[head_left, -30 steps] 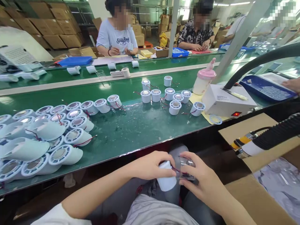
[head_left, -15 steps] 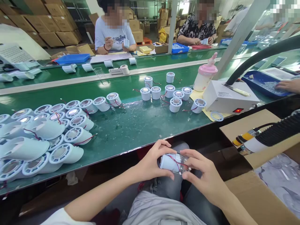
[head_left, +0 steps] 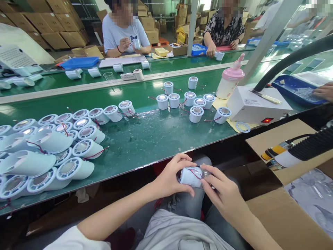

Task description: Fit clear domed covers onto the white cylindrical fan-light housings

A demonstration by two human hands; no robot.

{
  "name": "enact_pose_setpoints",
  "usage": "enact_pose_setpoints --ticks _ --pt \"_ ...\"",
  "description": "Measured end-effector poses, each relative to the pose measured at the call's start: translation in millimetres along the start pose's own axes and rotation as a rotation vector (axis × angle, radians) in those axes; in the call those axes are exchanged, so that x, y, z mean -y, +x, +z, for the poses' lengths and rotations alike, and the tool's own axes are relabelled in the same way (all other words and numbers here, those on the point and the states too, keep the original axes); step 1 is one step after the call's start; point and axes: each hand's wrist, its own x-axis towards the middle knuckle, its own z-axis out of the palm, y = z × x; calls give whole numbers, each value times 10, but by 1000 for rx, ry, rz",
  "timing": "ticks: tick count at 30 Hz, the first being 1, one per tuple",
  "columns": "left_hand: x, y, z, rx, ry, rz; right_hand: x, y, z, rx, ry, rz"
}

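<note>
Over my lap, below the table edge, my left hand [head_left: 170,178] wraps round a small white cylindrical housing [head_left: 189,175] that lies on its side with thin red wires across it. My right hand [head_left: 221,191] is closed on the housing's right end, where a clear part shows between the fingers. A large pile of the same white housings [head_left: 49,146] lies on the green table [head_left: 145,139] at my left. A smaller group of upright housings [head_left: 192,102] stands in the middle right.
A white box with a red switch [head_left: 256,107], a pink-lidded bottle [head_left: 229,83] and a black hose [head_left: 286,64] stand at right. Open cardboard cartons [head_left: 286,139] sit beside my right knee. Two people work across the far belt; another person's hand [head_left: 322,92] rests in a blue tray.
The housing has turned from upright to lying sideways and risen a little. My right hand has closed the clear part against its right end.
</note>
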Motion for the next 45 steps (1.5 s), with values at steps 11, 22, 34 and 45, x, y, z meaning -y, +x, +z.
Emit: enact_pose_setpoints --ticks 11,22,34,45 --pt "-164 25 -69 189 -274 -188 -148 57 -207 95 601 349" --pt "-333 -30 -122 224 -452 -272 -151 -92 -243 202 422 153" --pt "-384 -46 -150 234 -390 -155 14 -82 -345 270 629 401" --pt "-336 32 -122 243 -603 -331 4 -102 -264 206 836 486"
